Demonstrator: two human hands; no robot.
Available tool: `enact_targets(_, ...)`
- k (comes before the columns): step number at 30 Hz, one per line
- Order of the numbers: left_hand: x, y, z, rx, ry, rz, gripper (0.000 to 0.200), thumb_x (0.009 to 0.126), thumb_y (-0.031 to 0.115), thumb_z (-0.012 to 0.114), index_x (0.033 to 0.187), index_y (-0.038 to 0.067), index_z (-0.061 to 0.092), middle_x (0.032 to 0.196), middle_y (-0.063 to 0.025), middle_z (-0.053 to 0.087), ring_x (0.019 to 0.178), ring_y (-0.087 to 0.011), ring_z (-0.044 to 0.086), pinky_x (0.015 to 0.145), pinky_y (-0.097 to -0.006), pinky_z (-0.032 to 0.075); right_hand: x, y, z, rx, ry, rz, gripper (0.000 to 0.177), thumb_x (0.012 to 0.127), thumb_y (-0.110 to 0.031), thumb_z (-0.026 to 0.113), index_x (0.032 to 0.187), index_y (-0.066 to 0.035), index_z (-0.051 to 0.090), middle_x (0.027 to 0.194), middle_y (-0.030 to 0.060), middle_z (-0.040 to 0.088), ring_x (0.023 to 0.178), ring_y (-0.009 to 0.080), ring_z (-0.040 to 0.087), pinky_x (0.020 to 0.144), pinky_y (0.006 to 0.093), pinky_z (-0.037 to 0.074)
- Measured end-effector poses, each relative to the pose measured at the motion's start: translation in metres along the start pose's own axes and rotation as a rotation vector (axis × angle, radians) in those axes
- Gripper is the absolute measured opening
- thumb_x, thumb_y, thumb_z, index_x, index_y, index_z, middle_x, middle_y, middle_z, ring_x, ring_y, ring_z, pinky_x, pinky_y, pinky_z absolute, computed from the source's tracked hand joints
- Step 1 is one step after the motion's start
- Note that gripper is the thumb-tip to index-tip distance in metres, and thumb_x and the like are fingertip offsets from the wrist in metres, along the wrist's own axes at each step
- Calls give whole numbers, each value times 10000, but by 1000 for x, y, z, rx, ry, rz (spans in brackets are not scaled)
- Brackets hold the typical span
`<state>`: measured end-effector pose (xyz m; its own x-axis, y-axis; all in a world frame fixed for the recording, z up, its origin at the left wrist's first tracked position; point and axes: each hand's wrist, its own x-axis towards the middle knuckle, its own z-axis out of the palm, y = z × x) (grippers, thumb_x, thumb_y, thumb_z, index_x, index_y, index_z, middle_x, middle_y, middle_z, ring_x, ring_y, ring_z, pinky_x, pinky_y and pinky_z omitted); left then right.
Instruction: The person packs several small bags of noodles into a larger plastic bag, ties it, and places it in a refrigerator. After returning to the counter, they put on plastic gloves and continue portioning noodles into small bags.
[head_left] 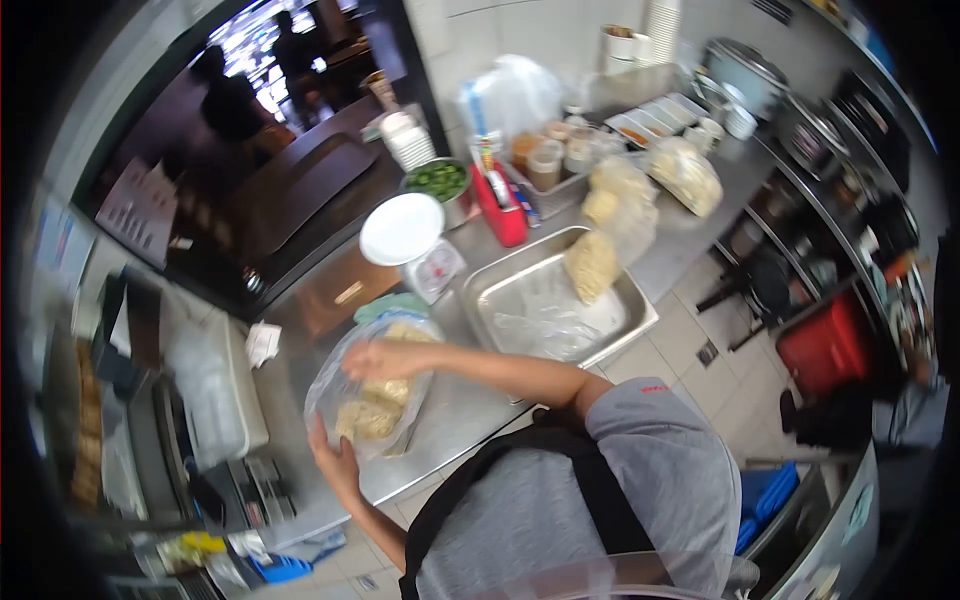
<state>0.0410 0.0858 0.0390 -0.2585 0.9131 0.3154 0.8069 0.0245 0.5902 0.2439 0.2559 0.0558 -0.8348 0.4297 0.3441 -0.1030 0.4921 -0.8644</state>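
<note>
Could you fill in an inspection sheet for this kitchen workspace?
Surface: metal counter, its full condition unclear.
Job's things: clear bag with pale, noodle-like bundles.
Clutter: white plate on a scale; metal tray holding plastic; red holder.
Grips: bare hands; left hand at the bag's side, right hand over the bundles, hold unclear.
Cables: nothing seen.
Surroundings: tiled floor; dark figures beyond the opening.

Commercial kitchen: steel counter (455, 400), scale (435, 270), cooker (745, 80).
</note>
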Motion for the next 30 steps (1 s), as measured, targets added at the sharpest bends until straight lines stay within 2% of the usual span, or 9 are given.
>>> enact_targets(4, -5, 10, -11, 98, -67, -34, 618, 748, -11, 588, 1331, 114, 426, 1348, -229, 388, 1247, -375, 369, 1015, -418, 303, -106, -51, -156, -525, 845, -13, 268, 794, -20, 523, 1047, -20, 608, 1049, 135, 624, 873, 243, 619, 738, 324, 489)
enact_targets(6, -9, 15, -18, 165, -39, -74, 598, 776, 19, 598, 1335, 146, 427, 1374, -218, 354, 1225, -365, 398, 975, -413, 351, -169, -68, -226, -887, 1248, 456, 240, 806, -25, 481, 987, -32, 639, 938, 176, 643, 831, 295, 631, 722, 385, 489)
enact_targets(7, -10, 19, -23, 199, -23, -100, 589, 790, 34, 603, 1337, 161, 428, 1387, -213, 337, 1214, -360, 412, 955, -411, 376, -208, -58, -259, -967, 1385, 523, 259, 787, -11, 479, 979, -49, 649, 950, 181, 642, 843, 317, 630, 739, 407, 485)
enact_targets(8, -10, 29, -28, 147, 22, -126, 582, 797, 42, 603, 1339, 163, 426, 1396, -208, 324, 1191, -350, 434, 920, -397, 402, -244, -63, -276, -1237, 1304, 686, 322, 760, 16, 470, 1007, -77, 653, 954, 179, 641, 882, 314, 625, 740, 415, 488)
enact_targets(9, -9, 41, -32, 95, 69, -155, 576, 805, 51, 603, 1341, 164, 424, 1404, -203, 311, 1168, -340, 457, 885, -383, 428, -280, -51, -302, -1283, 1060, 1127, 381, 727, 53, 466, 1028, -91, 651, 960, 173, 643, 833, 296, 644, 729, 407, 499)
enact_targets(11, -6, 51, -38, 90, 183, -124, 541, 834, 70, 591, 1340, 172, 429, 1421, -183, 280, 1082, -288, 521, 756, -335, 486, -322, -55, -308, -1109, 793, 1279, 311, 741, 26, 524, 1000, -78, 663, 913, 142, 665, 759, 251, 668, 696, 368, 512)
enact_targets(15, 5, 70, -44, 121, 303, -15, 483, 866, 107, 567, 1328, 180, 447, 1418, -144, 290, 1102, -281, 507, 752, -376, 481, -368, -21, -333, -641, 718, 945, 147, 777, -91, 627, 891, -12, 675, 806, 76, 682, 702, 182, 665, 664, 283, 505)
enact_targets(24, 19, 108, -41, 16, 264, 7, 419, 859, 134, 580, 1271, 157, 514, 1405, -107, 316, 1126, -273, 478, 805, -396, 447, -291, -23, -370, -1027, 605, 502, 113, 805, -141, 596, 834, -65, 673, 840, 88, 632, 782, 234, 593, 702, 335, 455)
enact_targets(30, 15, 113, -43, -43, 244, 63, 386, 837, 69, 589, 1221, 93, 551, 1362, -118, 383, 1134, -276, 470, 881, -389, 407, -233, -116, -358, -942, 594, 341, 123, 772, -101, 559, 796, -26, 653, 812, 63, 542, 814, 198, 541, 738, 317, 435)
